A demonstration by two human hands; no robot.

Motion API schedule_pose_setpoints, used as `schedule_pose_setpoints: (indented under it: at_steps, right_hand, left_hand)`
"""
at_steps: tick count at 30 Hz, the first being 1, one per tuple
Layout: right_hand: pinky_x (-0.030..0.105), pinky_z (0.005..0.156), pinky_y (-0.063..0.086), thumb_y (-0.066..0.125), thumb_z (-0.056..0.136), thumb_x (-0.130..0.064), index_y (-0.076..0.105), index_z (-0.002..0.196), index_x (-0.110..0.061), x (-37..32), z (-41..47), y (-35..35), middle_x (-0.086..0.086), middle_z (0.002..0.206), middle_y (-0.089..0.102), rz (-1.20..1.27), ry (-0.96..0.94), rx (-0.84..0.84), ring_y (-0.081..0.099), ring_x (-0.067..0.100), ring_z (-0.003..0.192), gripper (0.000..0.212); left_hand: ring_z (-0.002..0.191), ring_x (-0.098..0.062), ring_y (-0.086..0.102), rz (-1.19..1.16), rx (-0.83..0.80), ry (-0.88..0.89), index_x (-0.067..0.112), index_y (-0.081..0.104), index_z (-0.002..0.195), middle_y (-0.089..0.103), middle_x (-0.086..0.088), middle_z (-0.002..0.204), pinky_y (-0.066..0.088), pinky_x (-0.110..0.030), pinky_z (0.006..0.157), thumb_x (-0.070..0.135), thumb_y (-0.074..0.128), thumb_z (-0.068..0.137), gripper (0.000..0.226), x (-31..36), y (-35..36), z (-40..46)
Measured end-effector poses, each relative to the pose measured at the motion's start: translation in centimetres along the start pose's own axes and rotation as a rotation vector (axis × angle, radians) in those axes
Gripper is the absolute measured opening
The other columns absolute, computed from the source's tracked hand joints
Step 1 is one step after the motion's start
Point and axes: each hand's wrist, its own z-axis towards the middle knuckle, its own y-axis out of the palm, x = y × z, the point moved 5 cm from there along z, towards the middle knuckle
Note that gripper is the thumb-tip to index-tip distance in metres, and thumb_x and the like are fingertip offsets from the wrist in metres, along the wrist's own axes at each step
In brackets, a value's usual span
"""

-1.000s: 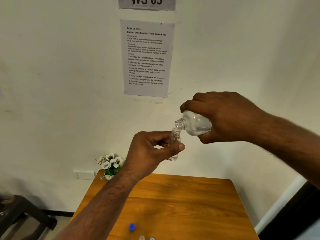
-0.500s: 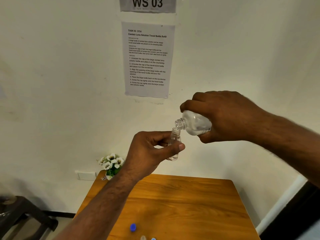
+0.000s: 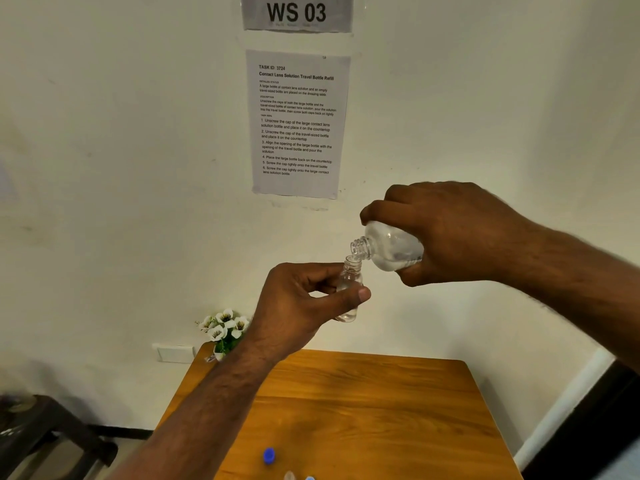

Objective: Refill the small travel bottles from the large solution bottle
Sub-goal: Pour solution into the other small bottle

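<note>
While the left hand point(image 3: 298, 306) pinches the small travel bottle point(image 3: 349, 292) upright between thumb and fingers, the right hand point(image 3: 450, 233) wraps the tilted large solution bottle point(image 3: 388, 249), its open neck just above the small one's mouth. Both are held up before the wall, well above the wooden table point(image 3: 363, 410). A blue cap point(image 3: 269, 455) lies near the table's front edge, white artificial flowers point(image 3: 224, 327) stand at its far left corner, and an instruction sheet point(image 3: 298, 123) hangs behind
</note>
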Motion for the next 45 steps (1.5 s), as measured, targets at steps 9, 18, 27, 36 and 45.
schedule_pose_setpoints:
  at_steps: [9, 18, 27, 36, 45]
  right_hand:
    - [0.036, 0.065, 0.054, 0.071, 0.064, -0.051, 0.041, 0.130, -0.042, -0.29, -0.03, -0.15, -0.012, 0.106, 0.057, -0.006, -0.001, -0.007, 0.058, 0.019, 0.083, 0.073]
    - [0.033, 0.066, 0.052, 0.071, 0.065, -0.051, 0.042, 0.130, -0.041, -0.62, -0.10, -0.18, -0.012, 0.108, 0.057, 0.003, -0.006, -0.011, 0.058, 0.019, 0.085, 0.072]
    - [0.034, 0.064, 0.052, 0.071, 0.065, -0.052, 0.043, 0.129, -0.041, -0.68, -0.13, -0.19, -0.011, 0.107, 0.057, -0.014, -0.014, -0.002, 0.059, 0.020, 0.083, 0.071]
    - [0.033, 0.064, 0.051, 0.072, 0.065, -0.051, 0.043, 0.130, -0.040, -0.77, -0.14, -0.29, -0.010, 0.107, 0.058, -0.012, -0.017, 0.008, 0.059, 0.020, 0.083, 0.072]
    - [0.032, 0.064, 0.051, 0.072, 0.065, -0.051, 0.042, 0.130, -0.041, -0.85, -0.31, -0.47, -0.012, 0.107, 0.058, -0.025, -0.012, 0.007, 0.058, 0.019, 0.084, 0.072]
  left_hand:
    - [0.080, -0.017, 0.076, 0.008, -0.003, 0.007, 0.030, 0.080, 0.090, 0.079, 0.006, 0.088, 0.058, -0.017, 0.070, 0.017, 0.086, 0.074, 0.021, 0.04, -0.23, -0.26]
    - [0.082, -0.019, 0.076, 0.012, -0.005, 0.000, 0.021, 0.082, 0.093, 0.080, 0.007, 0.088, 0.062, -0.026, 0.074, 0.024, 0.085, 0.073, 0.021, -0.44, -0.36, -0.40]
    - [0.082, -0.023, 0.076, 0.000, -0.004, 0.001, 0.023, 0.082, 0.092, 0.081, 0.004, 0.088, 0.063, -0.028, 0.074, 0.020, 0.085, 0.074, 0.018, -0.49, -0.31, -0.52]
    - [0.081, -0.015, 0.076, 0.009, -0.003, 0.009, 0.028, 0.080, 0.092, 0.079, 0.012, 0.089, 0.058, -0.016, 0.070, 0.018, 0.085, 0.075, 0.021, -0.21, -0.34, -0.53]
    - [0.078, -0.016, 0.076, -0.008, -0.010, -0.005, 0.019, 0.081, 0.094, 0.080, 0.008, 0.084, 0.058, -0.018, 0.066, 0.015, 0.085, 0.075, 0.020, -0.22, -0.37, -0.74]
